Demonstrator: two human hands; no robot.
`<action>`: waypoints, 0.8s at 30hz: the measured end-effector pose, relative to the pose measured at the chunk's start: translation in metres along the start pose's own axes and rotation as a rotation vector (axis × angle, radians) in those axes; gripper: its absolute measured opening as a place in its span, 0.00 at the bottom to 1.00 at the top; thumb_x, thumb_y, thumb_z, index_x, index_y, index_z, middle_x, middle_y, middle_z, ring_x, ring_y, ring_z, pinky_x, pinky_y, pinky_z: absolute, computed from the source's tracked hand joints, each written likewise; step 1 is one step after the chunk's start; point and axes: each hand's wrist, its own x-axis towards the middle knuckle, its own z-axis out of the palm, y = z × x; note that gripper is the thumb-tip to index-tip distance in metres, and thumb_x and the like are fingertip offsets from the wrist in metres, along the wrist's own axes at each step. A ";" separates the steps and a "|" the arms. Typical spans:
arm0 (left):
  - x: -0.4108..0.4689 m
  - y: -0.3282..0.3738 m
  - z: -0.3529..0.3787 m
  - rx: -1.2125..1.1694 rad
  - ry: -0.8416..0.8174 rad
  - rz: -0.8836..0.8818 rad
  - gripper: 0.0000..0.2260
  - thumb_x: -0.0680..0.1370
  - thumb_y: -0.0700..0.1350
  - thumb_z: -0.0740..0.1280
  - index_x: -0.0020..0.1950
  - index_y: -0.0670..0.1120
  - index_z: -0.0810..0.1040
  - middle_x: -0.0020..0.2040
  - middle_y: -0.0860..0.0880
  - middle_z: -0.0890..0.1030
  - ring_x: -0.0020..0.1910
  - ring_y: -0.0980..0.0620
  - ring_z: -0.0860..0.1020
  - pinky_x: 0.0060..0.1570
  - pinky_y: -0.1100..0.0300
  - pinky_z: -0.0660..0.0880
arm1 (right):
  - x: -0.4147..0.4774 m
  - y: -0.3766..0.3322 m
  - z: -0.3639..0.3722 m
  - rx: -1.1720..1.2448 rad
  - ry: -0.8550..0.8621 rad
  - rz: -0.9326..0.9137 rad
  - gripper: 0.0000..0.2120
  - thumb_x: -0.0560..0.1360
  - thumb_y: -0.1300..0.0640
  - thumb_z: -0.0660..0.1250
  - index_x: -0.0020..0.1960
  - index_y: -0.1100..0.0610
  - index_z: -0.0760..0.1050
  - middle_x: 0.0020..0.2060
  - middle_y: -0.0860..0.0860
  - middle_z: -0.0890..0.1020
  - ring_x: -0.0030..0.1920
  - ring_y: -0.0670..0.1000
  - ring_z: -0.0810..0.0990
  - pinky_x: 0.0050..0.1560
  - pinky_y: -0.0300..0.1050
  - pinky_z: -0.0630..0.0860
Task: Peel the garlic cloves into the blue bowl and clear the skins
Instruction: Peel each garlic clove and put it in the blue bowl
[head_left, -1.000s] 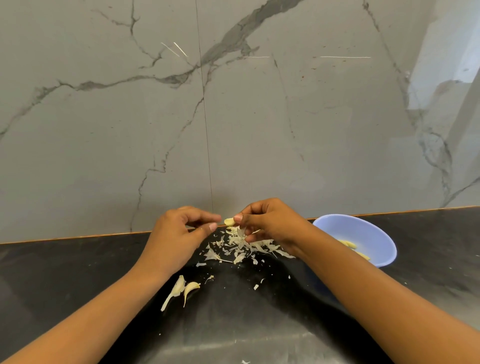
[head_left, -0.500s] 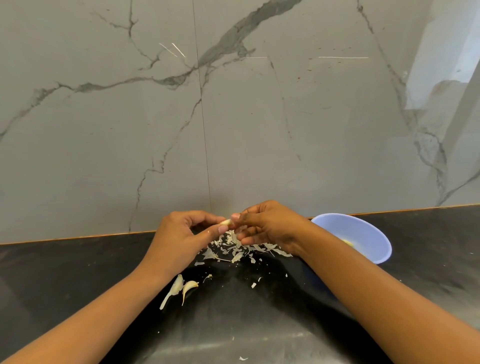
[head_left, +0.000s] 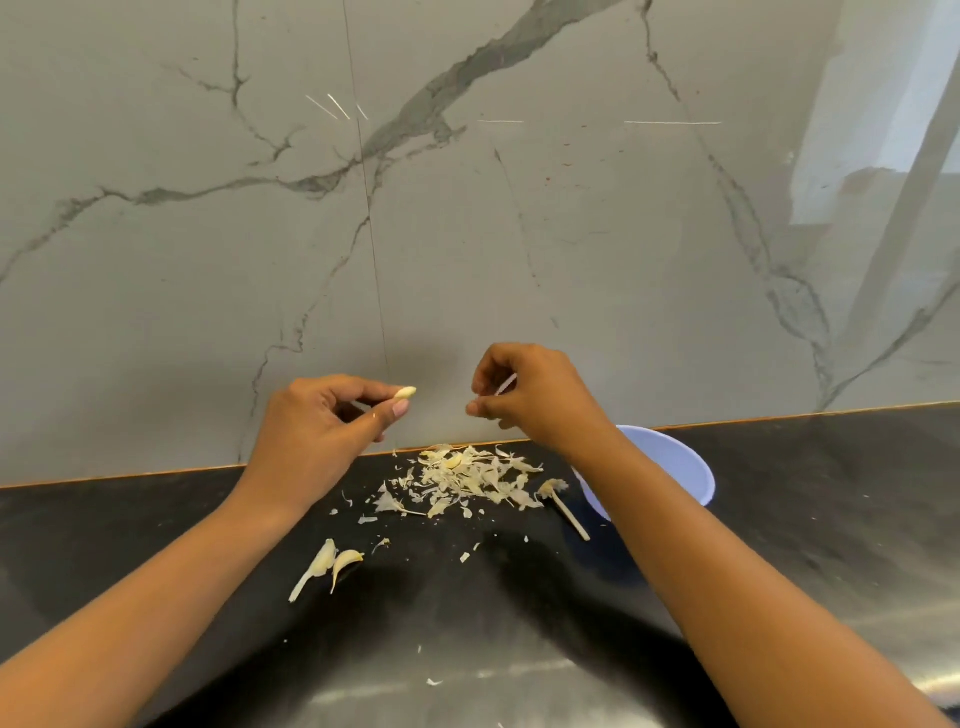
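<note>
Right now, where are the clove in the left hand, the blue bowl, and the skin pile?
clove (head_left: 405, 392), head view: its pale exposed end.
blue bowl (head_left: 675, 467), head view: inner wall near the rim.
skin pile (head_left: 467, 478), head view: middle of the heap.

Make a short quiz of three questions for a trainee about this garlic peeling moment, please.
1. True or false: the left hand holds a clove at its fingertips.
2. Which lies nearest the bowl? A) the skins B) the stem C) the two unpeeled cloves
3. Fill in: the right hand pinches a thin strip of ____.

Key: 1 true. 2 B. 3 skin, as it seems; the strip is small in this view.
</note>
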 end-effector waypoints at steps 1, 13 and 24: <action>0.002 0.007 0.002 0.016 -0.009 0.018 0.05 0.70 0.50 0.73 0.44 0.53 0.84 0.31 0.56 0.82 0.31 0.57 0.81 0.30 0.69 0.75 | 0.000 0.001 -0.005 0.063 -0.063 0.044 0.05 0.73 0.60 0.72 0.44 0.53 0.77 0.43 0.50 0.82 0.39 0.49 0.82 0.44 0.45 0.82; 0.028 0.063 0.085 0.021 -0.168 0.115 0.05 0.69 0.49 0.78 0.42 0.51 0.85 0.32 0.58 0.81 0.31 0.62 0.77 0.34 0.66 0.73 | 0.001 0.069 -0.102 0.243 0.329 0.288 0.08 0.75 0.67 0.63 0.45 0.58 0.79 0.37 0.52 0.80 0.25 0.49 0.73 0.29 0.38 0.75; 0.033 0.051 0.098 0.000 -0.334 0.026 0.09 0.77 0.36 0.68 0.52 0.48 0.84 0.44 0.52 0.85 0.36 0.66 0.79 0.36 0.75 0.71 | -0.008 0.058 -0.103 0.903 0.103 0.280 0.10 0.77 0.69 0.61 0.47 0.58 0.78 0.40 0.52 0.81 0.25 0.42 0.70 0.31 0.34 0.74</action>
